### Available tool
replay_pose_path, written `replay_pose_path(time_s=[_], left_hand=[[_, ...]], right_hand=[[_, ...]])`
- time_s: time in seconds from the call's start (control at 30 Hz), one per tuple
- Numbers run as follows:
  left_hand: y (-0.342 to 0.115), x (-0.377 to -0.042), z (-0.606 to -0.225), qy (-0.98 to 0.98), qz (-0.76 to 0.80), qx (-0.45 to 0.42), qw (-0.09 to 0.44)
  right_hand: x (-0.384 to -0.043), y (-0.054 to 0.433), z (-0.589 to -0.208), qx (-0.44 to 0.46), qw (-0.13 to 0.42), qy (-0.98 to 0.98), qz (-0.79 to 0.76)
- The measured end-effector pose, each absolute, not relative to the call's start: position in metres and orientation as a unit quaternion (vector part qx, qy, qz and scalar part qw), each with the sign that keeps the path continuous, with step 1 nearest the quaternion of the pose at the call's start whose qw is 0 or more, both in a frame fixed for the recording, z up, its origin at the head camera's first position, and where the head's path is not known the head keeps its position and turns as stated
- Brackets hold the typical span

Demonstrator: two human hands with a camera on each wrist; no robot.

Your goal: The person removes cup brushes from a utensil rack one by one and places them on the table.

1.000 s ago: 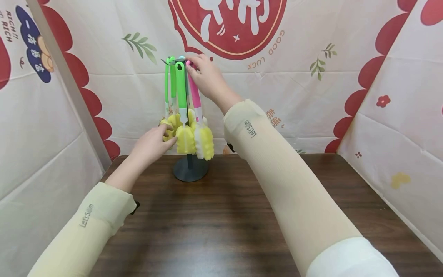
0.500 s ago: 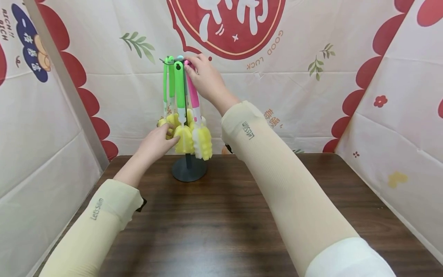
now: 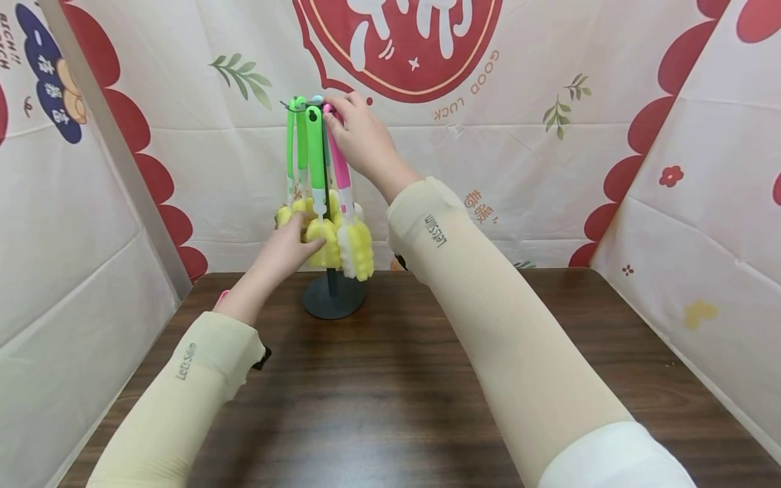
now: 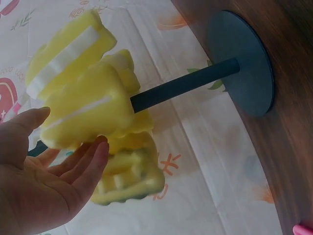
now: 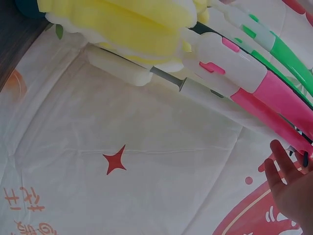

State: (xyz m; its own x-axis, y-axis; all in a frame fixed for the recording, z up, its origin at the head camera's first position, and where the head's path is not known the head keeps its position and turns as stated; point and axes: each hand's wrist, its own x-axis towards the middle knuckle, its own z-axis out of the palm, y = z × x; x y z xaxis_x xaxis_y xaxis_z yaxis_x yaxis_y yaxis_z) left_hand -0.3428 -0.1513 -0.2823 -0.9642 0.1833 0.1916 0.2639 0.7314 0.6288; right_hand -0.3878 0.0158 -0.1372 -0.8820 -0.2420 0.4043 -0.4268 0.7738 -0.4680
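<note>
Several sponge bottle brushes hang from a dark stand (image 3: 320,305) with a round base. Their handles are green or pink, their heads yellow and white. My left hand (image 3: 283,247) is around the yellow head of the front green-handled brush (image 3: 316,149). In the left wrist view the thumb lies at one edge of that sponge head (image 4: 90,105), the fingers under it, loosely bent. At the top of the stand my right hand (image 3: 363,135) pinches the upper end of a pink-handled brush (image 3: 339,163); the hook there is hidden behind the fingers.
The stand is at the back of a dark wooden table (image 3: 390,379), close to a printed cloth backdrop (image 3: 439,169). Similar cloth hangs at both sides. A small pink thing (image 3: 221,298) shows behind my left wrist, on the table's left side.
My left hand has moved right and slightly up, from the left brush heads to the front green-handled brush's head. My right hand stays at the top of the stand.
</note>
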Motion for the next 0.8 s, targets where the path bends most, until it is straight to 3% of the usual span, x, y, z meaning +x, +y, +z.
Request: replay_pose_path(time_s=[0.8], left_hand=[[-0.143, -0.3446, -0.288, -0.916, -0.376, -0.111, 0.088]], right_hand=[[-0.39, 0.0162, -0.1398, 0.176, 0.163, -0.928, 0.285]])
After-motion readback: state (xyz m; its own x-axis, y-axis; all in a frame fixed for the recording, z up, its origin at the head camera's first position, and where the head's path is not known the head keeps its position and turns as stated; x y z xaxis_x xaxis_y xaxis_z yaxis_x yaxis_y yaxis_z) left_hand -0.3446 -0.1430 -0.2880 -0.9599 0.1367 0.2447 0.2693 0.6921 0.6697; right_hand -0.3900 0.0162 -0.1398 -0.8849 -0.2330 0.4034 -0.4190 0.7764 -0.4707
